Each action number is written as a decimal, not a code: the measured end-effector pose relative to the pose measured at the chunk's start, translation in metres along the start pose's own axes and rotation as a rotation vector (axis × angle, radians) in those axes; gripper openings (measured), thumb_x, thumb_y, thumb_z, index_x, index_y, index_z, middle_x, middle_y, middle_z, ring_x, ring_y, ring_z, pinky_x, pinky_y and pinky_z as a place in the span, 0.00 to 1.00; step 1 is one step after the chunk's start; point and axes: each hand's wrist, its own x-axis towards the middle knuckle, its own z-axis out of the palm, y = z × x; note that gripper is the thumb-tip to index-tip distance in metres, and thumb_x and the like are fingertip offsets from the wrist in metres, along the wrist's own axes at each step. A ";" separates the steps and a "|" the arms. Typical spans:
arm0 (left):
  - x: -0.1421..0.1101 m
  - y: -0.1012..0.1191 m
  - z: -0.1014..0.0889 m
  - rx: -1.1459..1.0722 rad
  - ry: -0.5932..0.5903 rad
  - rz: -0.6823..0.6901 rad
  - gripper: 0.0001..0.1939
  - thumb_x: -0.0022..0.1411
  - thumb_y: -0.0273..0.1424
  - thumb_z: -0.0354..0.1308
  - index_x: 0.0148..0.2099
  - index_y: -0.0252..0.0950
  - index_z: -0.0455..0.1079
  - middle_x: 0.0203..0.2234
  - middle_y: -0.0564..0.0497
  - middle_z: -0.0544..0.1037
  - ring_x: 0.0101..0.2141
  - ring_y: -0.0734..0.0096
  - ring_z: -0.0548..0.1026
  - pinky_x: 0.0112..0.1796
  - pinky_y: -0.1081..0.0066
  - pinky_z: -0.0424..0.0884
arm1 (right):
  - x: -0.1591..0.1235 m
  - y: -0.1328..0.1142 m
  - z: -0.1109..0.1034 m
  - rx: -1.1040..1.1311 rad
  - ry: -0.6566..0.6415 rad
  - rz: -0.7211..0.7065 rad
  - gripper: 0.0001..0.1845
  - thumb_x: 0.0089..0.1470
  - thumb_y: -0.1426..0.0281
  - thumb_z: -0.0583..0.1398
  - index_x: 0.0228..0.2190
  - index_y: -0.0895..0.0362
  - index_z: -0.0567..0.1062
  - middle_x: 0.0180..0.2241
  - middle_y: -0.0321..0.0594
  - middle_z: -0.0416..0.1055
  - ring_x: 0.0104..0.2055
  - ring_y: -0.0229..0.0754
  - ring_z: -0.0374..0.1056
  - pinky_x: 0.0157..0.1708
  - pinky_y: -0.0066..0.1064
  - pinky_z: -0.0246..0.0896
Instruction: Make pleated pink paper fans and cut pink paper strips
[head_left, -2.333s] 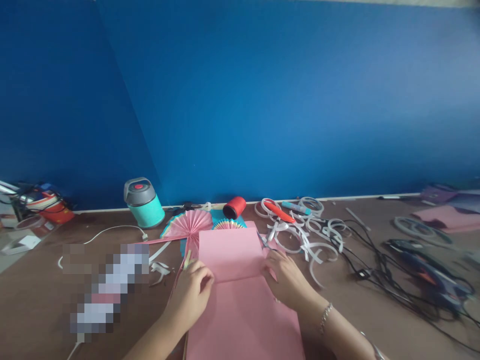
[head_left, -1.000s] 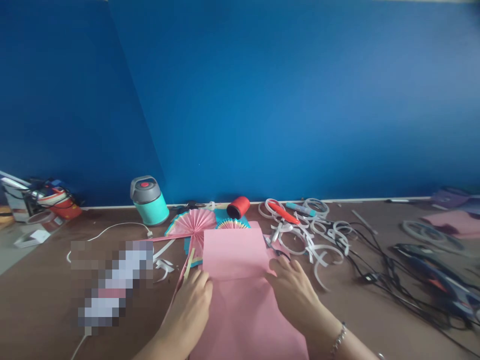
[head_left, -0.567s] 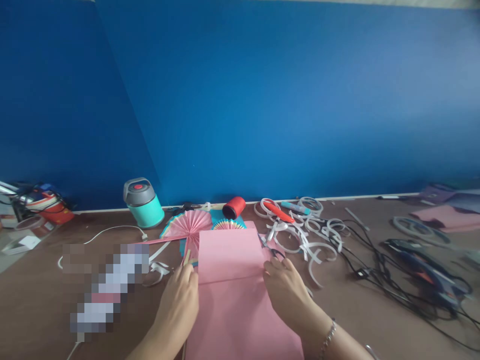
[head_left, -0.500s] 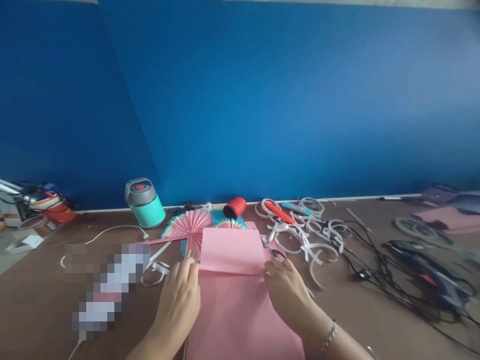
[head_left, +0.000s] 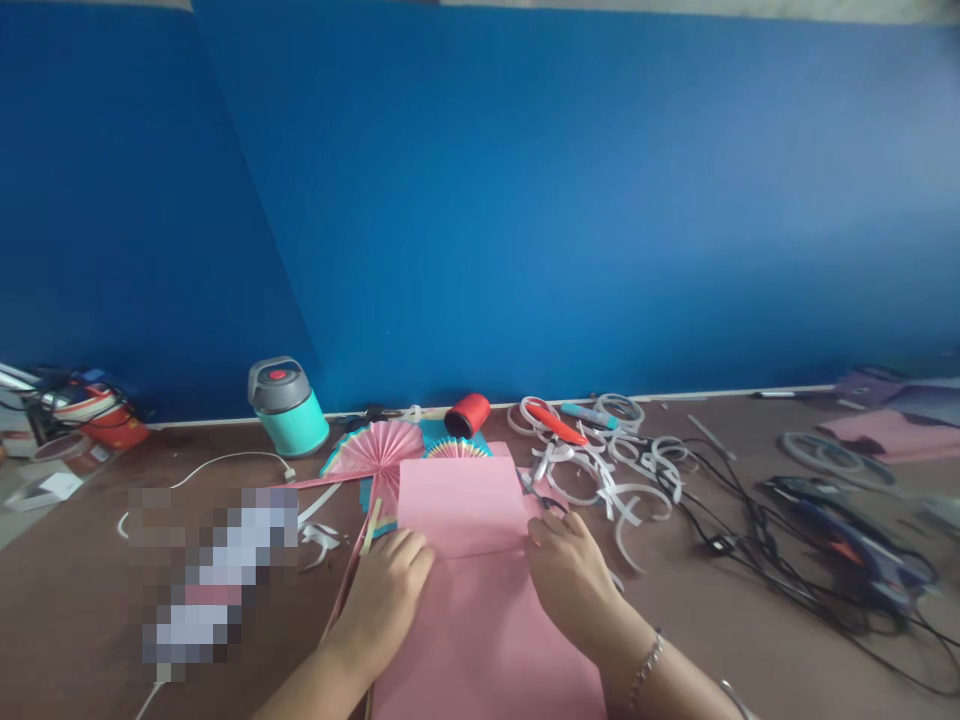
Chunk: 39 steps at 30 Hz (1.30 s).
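Inward, over the left edge of the pink paper (head_left: 487, 640), the left hand (head_left: 391, 590) had shifted since half a second earlier. Its fingers were bent and close together; the right hand (head_left: 574, 568) had fingers curled at the sheet's right edge, beside the folded flap (head_left: 461, 505). Whether either pinched the paper could not be told. It lay between both forearms, its far edge near the pleated fan (head_left: 380, 448). Brown tabletop (head_left: 697, 635) stretched from the right forearm toward black cables (head_left: 761, 530); white strips (head_left: 626, 492) lay near that hand.
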 end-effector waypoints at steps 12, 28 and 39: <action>0.000 0.003 -0.006 0.001 -0.090 -0.016 0.12 0.59 0.16 0.47 0.33 0.36 0.68 0.33 0.49 0.73 0.37 0.62 0.68 0.37 0.64 0.64 | 0.007 -0.010 0.013 0.188 0.127 -0.147 0.11 0.53 0.79 0.56 0.22 0.57 0.70 0.27 0.39 0.68 0.32 0.40 0.58 0.33 0.34 0.43; 0.009 -0.003 0.005 -0.269 0.104 -0.178 0.09 0.58 0.20 0.51 0.33 0.36 0.69 0.30 0.50 0.73 0.35 0.65 0.69 0.39 0.64 0.64 | 0.016 -0.014 0.010 0.451 0.136 0.178 0.08 0.51 0.78 0.57 0.27 0.54 0.74 0.29 0.37 0.71 0.36 0.42 0.62 0.40 0.34 0.47; 0.002 0.008 -0.001 0.057 -0.037 0.045 0.15 0.61 0.19 0.47 0.40 0.38 0.72 0.41 0.47 0.72 0.42 0.60 0.68 0.40 0.62 0.64 | 0.012 -0.026 0.010 0.141 0.135 -0.249 0.12 0.55 0.77 0.57 0.41 0.53 0.73 0.35 0.40 0.68 0.35 0.41 0.57 0.33 0.34 0.45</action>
